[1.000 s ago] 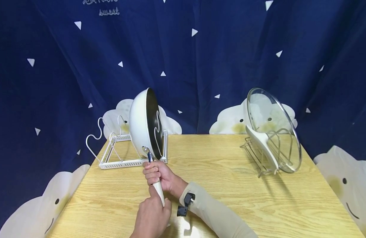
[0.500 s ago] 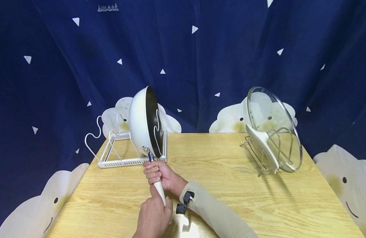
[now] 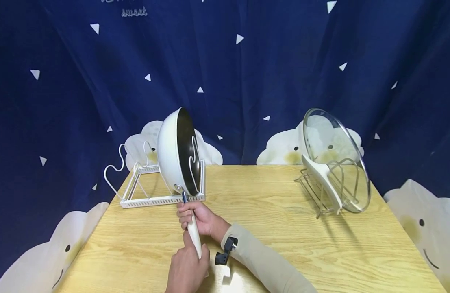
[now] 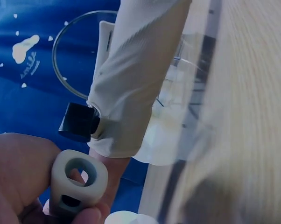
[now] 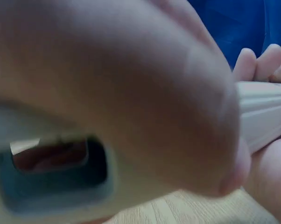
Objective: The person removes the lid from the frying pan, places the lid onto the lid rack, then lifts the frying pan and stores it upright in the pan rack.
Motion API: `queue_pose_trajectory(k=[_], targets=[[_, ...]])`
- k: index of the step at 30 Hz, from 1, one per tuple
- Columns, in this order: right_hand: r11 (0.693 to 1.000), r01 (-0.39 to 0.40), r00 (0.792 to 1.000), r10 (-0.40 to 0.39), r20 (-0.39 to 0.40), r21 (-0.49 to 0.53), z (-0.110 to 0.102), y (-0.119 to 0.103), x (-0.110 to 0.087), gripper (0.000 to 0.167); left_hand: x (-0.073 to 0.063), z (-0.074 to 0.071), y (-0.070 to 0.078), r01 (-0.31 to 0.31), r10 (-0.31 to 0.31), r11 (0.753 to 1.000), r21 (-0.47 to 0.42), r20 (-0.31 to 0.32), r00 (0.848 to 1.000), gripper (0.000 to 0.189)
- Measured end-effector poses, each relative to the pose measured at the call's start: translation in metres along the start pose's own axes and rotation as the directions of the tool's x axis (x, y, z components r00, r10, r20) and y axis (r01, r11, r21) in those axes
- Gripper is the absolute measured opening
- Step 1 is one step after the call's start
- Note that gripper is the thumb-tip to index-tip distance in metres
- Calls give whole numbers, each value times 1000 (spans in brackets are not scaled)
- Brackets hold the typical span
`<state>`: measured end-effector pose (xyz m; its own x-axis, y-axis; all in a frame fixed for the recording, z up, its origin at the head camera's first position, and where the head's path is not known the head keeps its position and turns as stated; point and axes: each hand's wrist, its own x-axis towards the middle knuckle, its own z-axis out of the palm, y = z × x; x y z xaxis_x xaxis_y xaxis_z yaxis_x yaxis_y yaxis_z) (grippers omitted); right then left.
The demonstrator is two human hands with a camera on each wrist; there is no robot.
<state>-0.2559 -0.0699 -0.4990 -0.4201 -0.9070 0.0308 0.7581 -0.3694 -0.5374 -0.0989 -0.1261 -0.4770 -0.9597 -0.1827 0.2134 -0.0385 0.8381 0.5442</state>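
A wok (image 3: 170, 150), white outside and black inside, stands on edge between the wire dividers of a white rack (image 3: 162, 200). Whether its rim bears on the rack's base cannot be made out. Its pale handle (image 3: 194, 236) slopes down toward me. My right hand (image 3: 200, 217) grips the handle near the wok, fingers wrapped round it. Lower down, my left hand (image 3: 188, 266) holds the handle's end. The left wrist view shows the hollow handle end (image 4: 80, 182) in the left hand (image 4: 19, 172). Fingers (image 5: 266, 65) curl over the handle in the right wrist view.
At the right, a metal wire stand (image 3: 321, 199) bears a glass lid (image 3: 331, 130) with a steel rim and a white arched handle (image 3: 323, 177). Wooden table (image 3: 261, 195) lies between the racks. A blue curtain (image 3: 225, 61) hangs behind.
The wok has shifted slightly left in its slot, and the handle's lower end has dipped a little toward me. Both hands keep their hold. The lid and its stand stay put.
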Motion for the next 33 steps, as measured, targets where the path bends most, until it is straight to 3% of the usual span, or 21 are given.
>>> queue_pose_trajectory(k=[5, 13, 22, 27, 31, 33], targets=[[999, -3, 995, -2, -100, -46, -4, 2, -1, 27, 0, 7, -4, 8, -8, 999, -33, 8, 1000, 48], [989, 35, 969, -69, -237, -142, -9, 4, -2, 20, 2, 14, -9, 0, 5, 998, -56, 95, 995, 49], [960, 63, 938, -150, -312, -272, -21, 5, -6, 11, 2, 19, -13, -39, 49, 996, -86, 108, 993, 57], [924, 53, 930, -184, -317, -380, -22, 4, -15, 7, 3, 19, -15, -36, 48, 995, -95, 122, 991, 45], [868, 27, 909, -227, -349, -496, -20, -2, -29, 26, 4, 19, -14, -9, 26, 994, -111, 152, 988, 47], [824, -1, 883, -265, -386, -567, -18, -6, -39, 37, 3, 19, -14, 9, 11, 993, -119, 164, 986, 53]])
